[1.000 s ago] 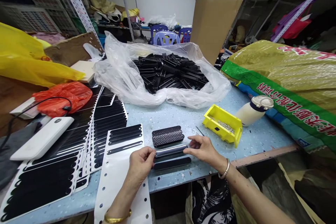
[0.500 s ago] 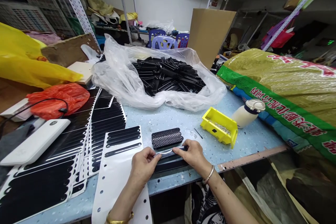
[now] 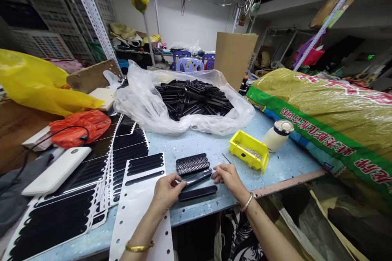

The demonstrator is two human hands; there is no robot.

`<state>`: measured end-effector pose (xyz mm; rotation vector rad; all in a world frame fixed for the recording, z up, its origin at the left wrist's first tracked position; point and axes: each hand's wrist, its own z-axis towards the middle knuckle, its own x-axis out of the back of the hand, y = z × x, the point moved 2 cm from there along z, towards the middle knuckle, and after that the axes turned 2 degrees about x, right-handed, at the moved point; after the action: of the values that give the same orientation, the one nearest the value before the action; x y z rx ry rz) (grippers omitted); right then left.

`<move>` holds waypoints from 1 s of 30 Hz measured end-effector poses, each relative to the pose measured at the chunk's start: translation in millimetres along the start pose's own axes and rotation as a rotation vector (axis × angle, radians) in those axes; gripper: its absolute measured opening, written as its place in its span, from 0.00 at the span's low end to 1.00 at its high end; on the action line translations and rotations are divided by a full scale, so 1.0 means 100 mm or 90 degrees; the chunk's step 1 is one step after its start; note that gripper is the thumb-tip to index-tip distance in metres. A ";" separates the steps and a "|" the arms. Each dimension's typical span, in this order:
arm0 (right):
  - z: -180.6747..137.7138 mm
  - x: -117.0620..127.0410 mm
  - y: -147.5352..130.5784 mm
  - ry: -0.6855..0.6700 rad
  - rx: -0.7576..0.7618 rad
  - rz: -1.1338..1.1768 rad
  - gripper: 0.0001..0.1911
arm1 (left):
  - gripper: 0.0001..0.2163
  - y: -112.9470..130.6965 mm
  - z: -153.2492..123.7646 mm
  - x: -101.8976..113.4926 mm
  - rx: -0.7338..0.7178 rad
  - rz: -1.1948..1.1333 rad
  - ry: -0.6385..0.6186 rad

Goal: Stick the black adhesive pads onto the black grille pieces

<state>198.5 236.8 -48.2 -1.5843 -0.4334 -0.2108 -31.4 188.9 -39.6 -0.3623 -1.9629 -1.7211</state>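
My left hand (image 3: 167,191) pinches the near end of a glossy black handle-shaped strip (image 3: 197,177) between thumb and fingers, just above the table. At its far end, my right hand (image 3: 228,179) is slightly apart from the strip, its fingers loosely bent and holding nothing visible. A second flat black strip (image 3: 197,193) lies closer to the table edge. Black perforated pieces (image 3: 192,164) lie side by side behind the hands. Left of them is a white backing sheet (image 3: 137,212) with black stickers (image 3: 145,165) and rows of punched holes.
A clear plastic bag (image 3: 141,114) of many black pieces (image 3: 196,98) stands behind. Right are a yellow bin (image 3: 248,153) of small metal parts, a cream bottle (image 3: 277,136) and a large sack (image 3: 321,110). Left are stacked sticker sheets (image 3: 67,212), a white power bank (image 3: 56,171) and a red bag (image 3: 79,128).
My right hand has let go of the black strip and moved slightly right; my left hand still holds its near end. The view has tilted up a little.
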 end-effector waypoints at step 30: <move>0.02 -0.16 0.03 0.025 0.058 -0.088 0.13 | 0.21 0.13 0.05 0.06 -0.034 0.435 -0.017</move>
<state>184.9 236.0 -56.8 -1.4604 -0.5155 -0.3228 -31.0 194.9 -25.6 -0.9507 -1.5463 -1.3160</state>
